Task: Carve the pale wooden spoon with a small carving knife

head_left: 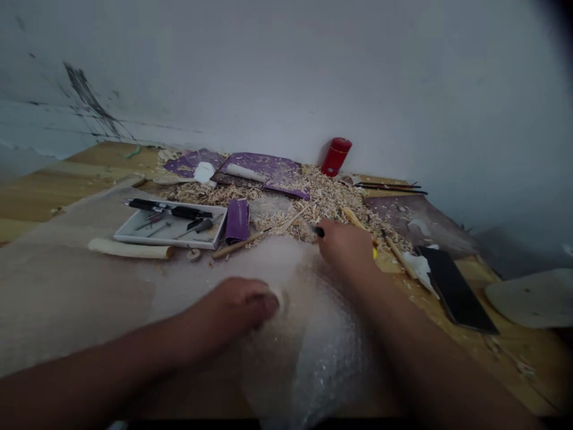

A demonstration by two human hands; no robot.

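Over the clear plastic sheet (322, 340) at the front, my left hand (244, 304) is closed around a small pale object (278, 294), blurred and mostly hidden by the fingers. Farther right and forward, my right hand (342, 242) is closed on a dark-tipped tool (317, 230); the rest of that tool is hidden or blurred. The tool is at the near edge of a heap of wood shavings (326, 194). My two hands are apart.
A white tray (179, 243) of tools stands left, beside a purple sandpaper piece (237, 221) and a pale curved piece (129, 248). A red container (336, 156) stands by the wall (268, 71). A black flat block (456, 289) lies right.
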